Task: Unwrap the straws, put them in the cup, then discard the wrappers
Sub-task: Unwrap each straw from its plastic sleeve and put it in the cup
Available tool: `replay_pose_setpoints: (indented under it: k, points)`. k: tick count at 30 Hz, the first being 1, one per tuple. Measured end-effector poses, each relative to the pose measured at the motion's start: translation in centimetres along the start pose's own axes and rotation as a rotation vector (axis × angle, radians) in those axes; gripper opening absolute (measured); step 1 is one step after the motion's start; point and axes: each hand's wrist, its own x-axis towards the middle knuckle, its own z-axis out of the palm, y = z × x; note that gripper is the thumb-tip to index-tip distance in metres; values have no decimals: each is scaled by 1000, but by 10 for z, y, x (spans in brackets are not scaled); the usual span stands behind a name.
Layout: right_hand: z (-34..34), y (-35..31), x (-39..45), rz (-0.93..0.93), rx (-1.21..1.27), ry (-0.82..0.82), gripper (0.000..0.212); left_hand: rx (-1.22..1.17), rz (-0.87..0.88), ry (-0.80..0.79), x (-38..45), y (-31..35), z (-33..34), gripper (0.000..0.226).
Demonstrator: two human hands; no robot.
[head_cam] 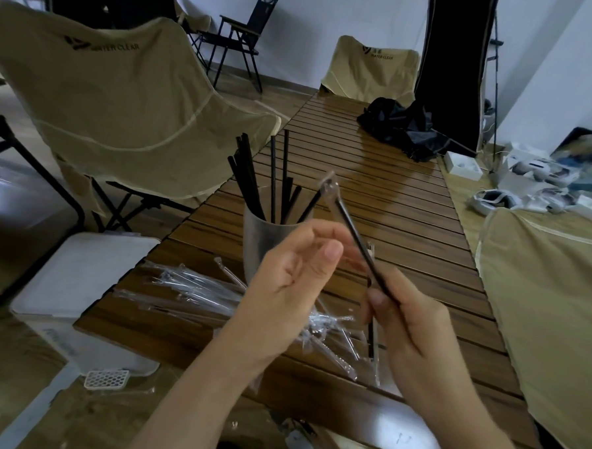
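Holding a black straw [355,241] slantwise above the tabletop [375,180], the right hand [419,333] has its grip pinched shut on the lower end, while the left hand [299,269] is kept half open beside the shaft, fingers curled and seemingly clamped on nothing. A clear wrapper [331,186] is seen clinging to the upper tip, just beside the straws already standing in the cup [262,243]. The cup could be tipped if the raised tip is swung into those straws, since it looks light and is loaded high. The wrapper might be dropped among the wrappers [195,287] piled left of the cup and under the hands, where a wrapped straw [372,334] lying near the right wrist could be overlooked or swept off. The near edge runs close below the pile, so loose film could be pushed over it towards the white bin [79,281]. Open room is left to the right and beyond the cup; the black bag [402,127] is well apart.
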Motion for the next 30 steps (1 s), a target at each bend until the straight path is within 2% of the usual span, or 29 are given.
replay_pose_setpoints:
  k: [3, 6, 9, 12, 16, 22, 30]
  points:
    - [-2, 6, -3, 9, -82, -72, 36, 9, 34, 39, 1, 2, -5, 22]
    - [0, 9, -5, 15, -119, -138, 38, 28, 58, 160, -1, 1, -13, 15]
    - [5, 10, -5, 43, -142, -158, 27, -86, 5, 397, -2, 4, -20, 26]
    - [8, 12, -3, 30, -190, -160, 19, -211, -12, 646, -3, 9, -35, 26]
    - [14, 14, -6, 24, -243, -179, 17, -363, -72, 841, -1, 13, -45, 30]
    - [25, 8, -4, 0, -269, -90, 15, -449, -76, 955, -3, 8, -44, 35]
    - [27, 12, -6, -8, -293, -79, 13, -390, -103, 973, -1, 4, -33, 37]
